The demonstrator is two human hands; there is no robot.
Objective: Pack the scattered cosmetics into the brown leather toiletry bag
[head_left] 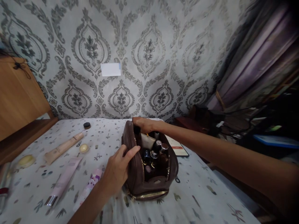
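Soft bag, fragile load

The bag stands unzipped on the cloth. My right hand grips its far end; my left hand lies loose against its side. Walls look limp, the bottles inside probably heavy and breakable: I'd hold both rim ends

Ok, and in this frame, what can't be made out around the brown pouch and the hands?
Head view:
- Brown pouch: bottles inside sit in shadow; labels unreadable.
- Left hand: seen from the back, so its hold on the pouch's side is hidden.
- Right hand: fingertips hidden behind the far rim.
- Card: partly covered by pouch and forearm.
- Item at left edge: cut off by the frame.
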